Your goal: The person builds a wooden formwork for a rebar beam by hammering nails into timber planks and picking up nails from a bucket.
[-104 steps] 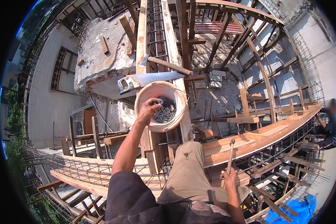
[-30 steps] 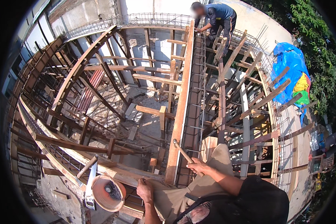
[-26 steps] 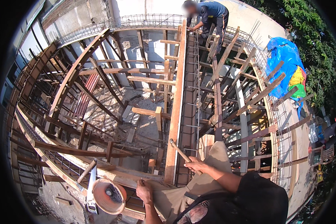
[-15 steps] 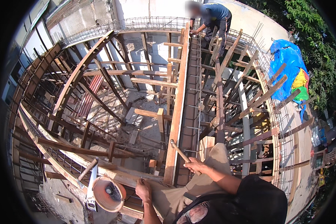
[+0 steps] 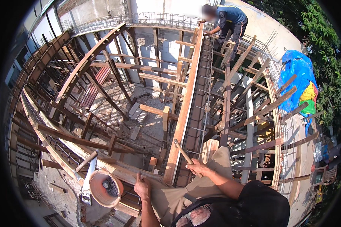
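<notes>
My right hand (image 5: pixel 197 167) is closed round the wooden handle of a hammer (image 5: pixel 183 153). The hammer's head sits at the edge of a long plank (image 5: pixel 185 102) forming one side of a narrow beam trough. Low at the centre, my left hand (image 5: pixel 143 188) is beside a wooden board (image 5: pixel 127 174), fingers mostly curled and one pointing up; whatever they pinch is too small to make out. Left of it stands an orange bucket (image 5: pixel 117 193) with small dark pieces, possibly nails, and a round object inside. A handsaw (image 5: pixel 88 181) with a pale blade leans against the bucket.
A co-worker (image 5: pixel 231 22) bends over the beam's far end. Steel reinforcement (image 5: pixel 201 109) runs along the trough. Timber props and a curved beam form (image 5: pixel 89 58) surround a deep drop to rubble ground (image 5: pixel 140 113). Blue tarpaulin (image 5: pixel 293 75) lies at the right.
The whole view has shifted, moving the far structure rightward in the picture. My left hand has lifted slightly, with one finger now extended. My right hand keeps its hold on the hammer.
</notes>
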Demonstrator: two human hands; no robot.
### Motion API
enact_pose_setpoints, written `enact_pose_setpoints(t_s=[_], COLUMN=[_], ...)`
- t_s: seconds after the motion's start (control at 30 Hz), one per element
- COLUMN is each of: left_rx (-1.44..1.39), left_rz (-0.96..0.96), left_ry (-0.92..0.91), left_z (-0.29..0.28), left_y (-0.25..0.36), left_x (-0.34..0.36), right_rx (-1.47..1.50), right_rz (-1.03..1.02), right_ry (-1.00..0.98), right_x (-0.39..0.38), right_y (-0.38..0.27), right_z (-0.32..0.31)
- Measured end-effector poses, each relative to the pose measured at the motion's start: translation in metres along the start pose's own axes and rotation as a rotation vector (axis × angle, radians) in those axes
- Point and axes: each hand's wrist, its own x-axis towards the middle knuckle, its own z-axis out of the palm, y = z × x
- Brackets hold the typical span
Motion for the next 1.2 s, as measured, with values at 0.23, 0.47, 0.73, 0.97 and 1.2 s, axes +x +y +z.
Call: enact_pose_setpoints(t_s=[0.23, 0.47, 0.73, 0.97, 1.2], left_rx=[-0.039, -0.047, -0.015, -0.003, 0.010], left_rz=[0.016, -0.010, 0.010, 0.074, 0.184], left_ry=[-0.056, -0.020, -0.017, -0.030, 0.000], left_z=[-0.001, -0.008, -0.002, 0.006, 0.007], left_y=[-0.006, 0.005, -0.006, -0.006, -0.017], left_x=[0.002, -0.001, 0.004, 0.002, 0.007], right_rx=[-0.035, -0.062, -0.047, -0.028, 0.042], right_rz=[0.005, 0.003, 0.008, -0.054, -0.138], right_ry=[0.001, 0.030, 0.085, 0.042, 0.030], right_x=[0.001, 0.002, -0.004, 0.012, 0.020], right_y=[-0.002, 0.000, -0.003, 0.013, 0.019], right_z=[0.002, 0.002, 0.008, 0.001, 0.006])
